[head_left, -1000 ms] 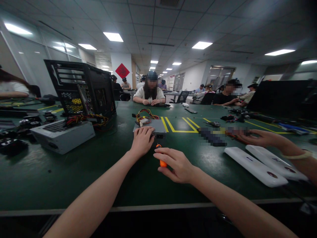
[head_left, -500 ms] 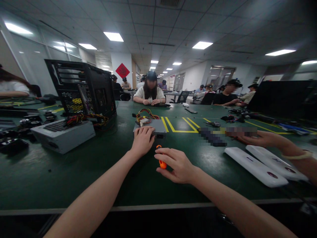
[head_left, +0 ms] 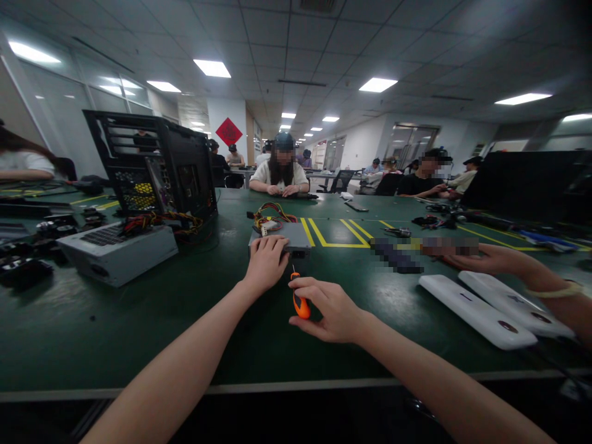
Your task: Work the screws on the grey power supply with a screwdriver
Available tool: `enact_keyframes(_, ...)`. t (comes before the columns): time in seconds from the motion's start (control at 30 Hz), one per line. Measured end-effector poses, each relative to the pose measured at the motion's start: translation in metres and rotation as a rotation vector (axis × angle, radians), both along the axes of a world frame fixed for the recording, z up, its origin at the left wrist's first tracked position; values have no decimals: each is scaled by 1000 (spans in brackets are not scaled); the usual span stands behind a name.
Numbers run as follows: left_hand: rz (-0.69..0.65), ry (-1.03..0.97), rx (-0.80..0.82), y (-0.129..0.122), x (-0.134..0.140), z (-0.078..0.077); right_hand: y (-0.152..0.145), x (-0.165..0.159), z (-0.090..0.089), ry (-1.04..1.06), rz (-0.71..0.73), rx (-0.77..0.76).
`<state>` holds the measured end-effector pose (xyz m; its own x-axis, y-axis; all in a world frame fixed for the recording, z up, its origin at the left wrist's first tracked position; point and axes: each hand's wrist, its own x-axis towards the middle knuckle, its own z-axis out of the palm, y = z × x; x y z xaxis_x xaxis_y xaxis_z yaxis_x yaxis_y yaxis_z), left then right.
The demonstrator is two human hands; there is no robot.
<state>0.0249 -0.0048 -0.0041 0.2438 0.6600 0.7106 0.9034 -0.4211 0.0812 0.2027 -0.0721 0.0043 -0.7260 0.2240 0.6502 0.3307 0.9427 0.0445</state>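
My left hand [head_left: 266, 264] lies over the left part of a grey computer power supply [head_left: 296, 237], its fingers bent over the top and holding it against the table. Coloured cables [head_left: 277, 213] come out of the unit's far side. My right hand [head_left: 326, 308] is closed on an orange and black screwdriver [head_left: 302, 306], gripping the handle between thumb and fingers. The thin shaft points away from me towards the near face of the power supply, by its socket. Whether the tip touches the casing I cannot tell.
A second power supply [head_left: 118, 253] and a black computer case [head_left: 157, 166] stand at the left. To the right are two white devices [head_left: 478, 311], a dark pixelated object [head_left: 396, 256] and another person's hand [head_left: 499, 259]. Someone sits across the green table [head_left: 222, 351].
The screwdriver has tilted in my right hand, so its shaft and more of its handle show. My right fingers have shifted slightly. My left hand and the power supply have stayed put.
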Motion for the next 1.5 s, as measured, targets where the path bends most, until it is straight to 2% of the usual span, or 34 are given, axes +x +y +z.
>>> enact_keyframes(0.13, 6, 8, 5, 0, 0, 0, -1, 0, 3, -16, 20, -46)
enact_keyframes(0.27, 9, 10, 18, 1, 0, 0, -3, -2, 7, -117, 2, 9)
enact_keyframes(0.47, 10, 3, 11, 0, 0, 0, 0, -1, 1, 0, -1, -41)
enact_keyframes(0.57, 9, 1, 1, 0, 0, 0, -2, 0, 4, -56, 25, -66)
enact_keyframes(0.7, 6, -1, 2, 0, 0, 1, -3, -2, 6, -139, 8, 14)
enact_keyframes(0.9, 0, -2, 1, 1, 0, 0, 1, -1, -1, -9, -2, -23)
enact_keyframes(1.03, 1, 0, 8, 1, 0, -1, -1, -1, 3, -72, 17, -49)
enact_keyframes(1.2, 5, -1, 15, 1, 0, -1, -2, -3, 3, -78, -6, 34)
enact_keyframes(1.33, 5, -2, 16, 1, 0, -1, 0, -1, 1, -10, -2, -26)
enact_keyframes(1.5, 4, 0, 8, 1, 0, 0, -2, 0, 5, -96, 1, -5)
